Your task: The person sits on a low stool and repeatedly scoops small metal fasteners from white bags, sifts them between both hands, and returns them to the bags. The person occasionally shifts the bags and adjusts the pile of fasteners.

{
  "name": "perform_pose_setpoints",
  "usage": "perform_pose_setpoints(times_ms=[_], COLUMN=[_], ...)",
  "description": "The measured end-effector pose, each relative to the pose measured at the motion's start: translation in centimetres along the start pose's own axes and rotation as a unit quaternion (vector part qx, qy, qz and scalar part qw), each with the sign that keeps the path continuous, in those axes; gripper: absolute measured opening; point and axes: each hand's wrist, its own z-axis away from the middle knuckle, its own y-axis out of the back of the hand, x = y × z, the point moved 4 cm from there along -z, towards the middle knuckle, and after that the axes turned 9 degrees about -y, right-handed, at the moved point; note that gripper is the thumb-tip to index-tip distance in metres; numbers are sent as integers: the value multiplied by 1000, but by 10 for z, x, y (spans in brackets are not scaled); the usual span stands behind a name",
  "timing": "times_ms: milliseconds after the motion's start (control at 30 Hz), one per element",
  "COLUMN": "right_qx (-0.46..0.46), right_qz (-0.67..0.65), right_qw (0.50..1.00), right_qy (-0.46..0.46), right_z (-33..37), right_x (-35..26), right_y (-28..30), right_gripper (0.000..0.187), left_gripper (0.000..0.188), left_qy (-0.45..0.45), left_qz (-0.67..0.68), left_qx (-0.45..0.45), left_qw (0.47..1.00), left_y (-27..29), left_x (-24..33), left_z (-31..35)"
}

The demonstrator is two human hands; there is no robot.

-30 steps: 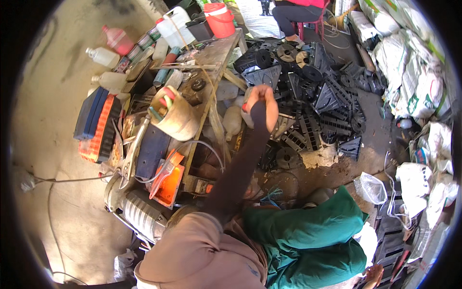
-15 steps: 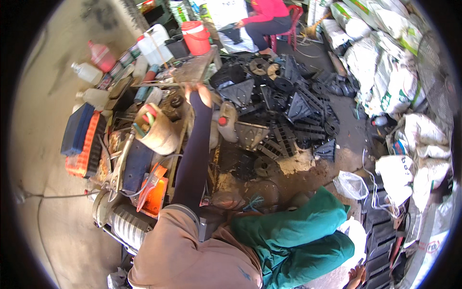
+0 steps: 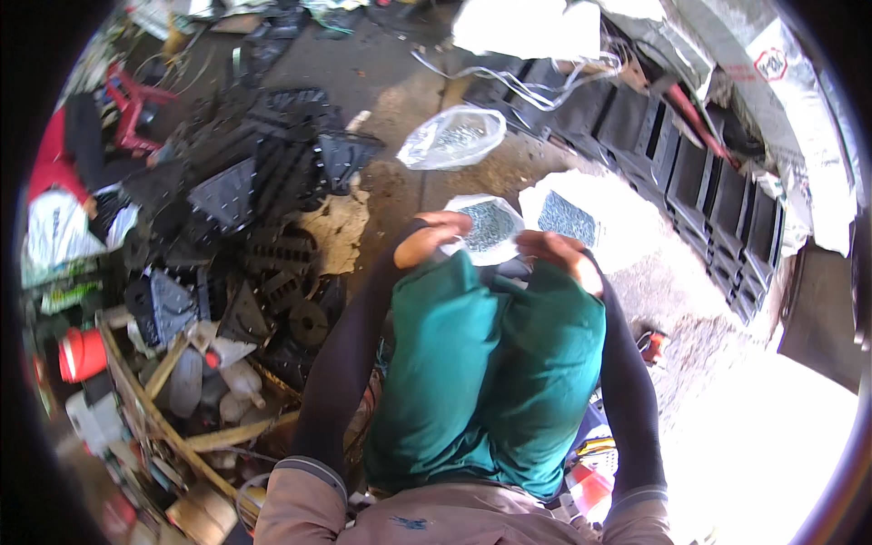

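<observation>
Beyond my knees, a white plastic bag (image 3: 495,238) stands with its mouth spread, filled with small blue-grey metal pieces that look like screws or nails. My left hand (image 3: 432,240) grips its left rim, fingers closed over the edge. On the opposite side my right hand (image 3: 565,258) pinches the right rim, part of its fingers hidden. Just right of it lies a second white bag (image 3: 568,216) of similar small pieces. Farther off, a clear plastic bag (image 3: 451,138) with a few small pieces inside rests on the floor.
Black slatted plastic parts (image 3: 672,159) are lined up at the right. More black plastic parts (image 3: 227,195) are heaped at the left. A cluttered wooden bench (image 3: 150,409) with jugs stands near left, with a red bucket (image 3: 82,354). Another person (image 3: 54,159) sits at far left.
My view has swung right and down. My left hand has left the wooden bench and now grips the bag; my right hand has come to its other rim. My knees now point ahead.
</observation>
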Motion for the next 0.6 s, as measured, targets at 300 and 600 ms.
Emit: perform_pose_setpoints(times_ms=[300,600], right_qx=[155,156], right_qz=[475,724], right_qw=[830,602], right_qy=[248,298], right_z=[-211,-250], right_x=[133,148], right_y=[36,-2], right_gripper=[49,28], left_gripper=[36,33], left_qy=[-37,8], left_qz=[-582,-278], left_qx=[-15,399], left_qw=[812,874], left_y=[-2,8], left_x=[-159,-148], left_z=[-83,-18])
